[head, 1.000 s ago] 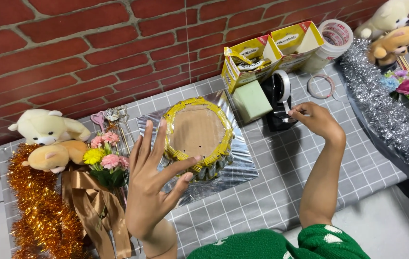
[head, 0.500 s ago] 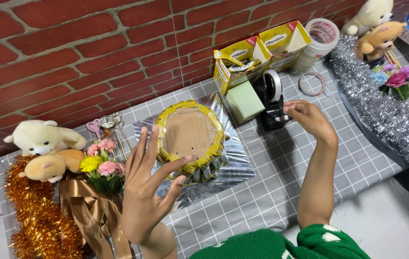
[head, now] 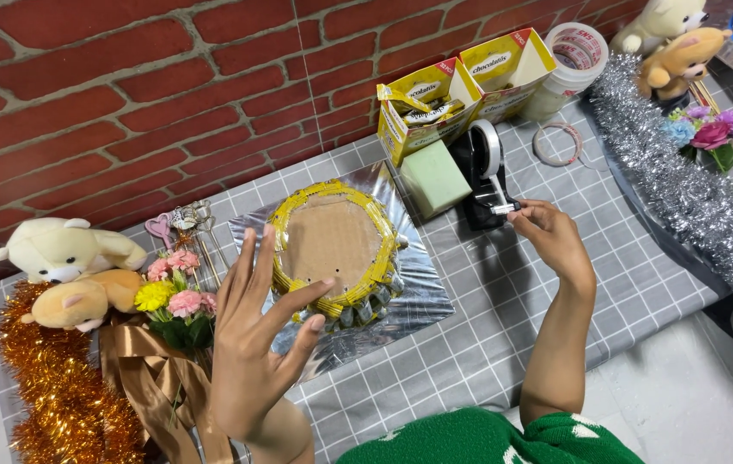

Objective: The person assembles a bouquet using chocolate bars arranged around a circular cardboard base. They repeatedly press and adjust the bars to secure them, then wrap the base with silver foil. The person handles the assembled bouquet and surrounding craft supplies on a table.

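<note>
The right hand pinches the free end of the tape at the front of a black tape dispenser, thumb and forefinger closed together on it; the strip itself is too thin and clear to make out. The dispenser stands near the back of the table, just right of a pale green block that hides part of its base. The left hand is raised with its fingers spread wide and holds nothing; its fingertips overlap the near rim of a round cardboard ring edged with yellow wrapped sticks, and whether they touch it cannot be told. The ring lies on a sheet of silver foil, the hand covering the sheet's left corner. Behind the block stand two open yellow cartons with red corners, one showing wrapped bars inside, and to their right a large roll of tape and a thin clear ring. Silver tinsel runs down the right side beside a bunch of flowers and two plush bears, cut off by the top edge. At the left lie two more plush bears, a small bouquet, gold ribbon and orange tinsel. All rests on a grey checked cloth against a red brick wall; a green knitted sleeve shows at the bottom edge.
</note>
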